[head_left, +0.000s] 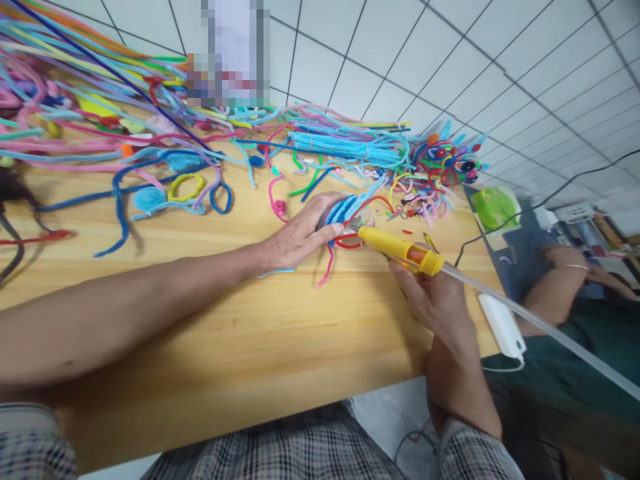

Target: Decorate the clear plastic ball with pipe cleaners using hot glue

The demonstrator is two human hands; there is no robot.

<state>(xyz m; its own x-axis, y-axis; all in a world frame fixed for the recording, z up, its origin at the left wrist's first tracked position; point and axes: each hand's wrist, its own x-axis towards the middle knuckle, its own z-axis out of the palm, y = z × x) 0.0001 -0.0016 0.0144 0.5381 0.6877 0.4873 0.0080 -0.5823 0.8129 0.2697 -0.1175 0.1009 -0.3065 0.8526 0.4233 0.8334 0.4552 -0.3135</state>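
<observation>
My left hand (310, 227) is closed around a blue pipe-cleaner piece (345, 208), its thumb pressed along the near side. Red and pink pipe-cleaner ends stick out from that piece. In my right hand (435, 297) is a yellow hot glue gun (400, 249), gripped by its handle, with a long clear glue stick (540, 323) running out of its back. The gun's nozzle points left and reaches the blue piece beside my left thumb. Whether it touches is too small to tell. My fingers partly hide the blue piece.
Loose pipe cleaners (110, 107) cover the table's back left. Behind my hands lies a light-blue bundle (350, 148); colourful finished figures (447, 160) stand at the back right. A white power strip (501, 327) sits on the right edge. Another person's arm (555, 287) is further right.
</observation>
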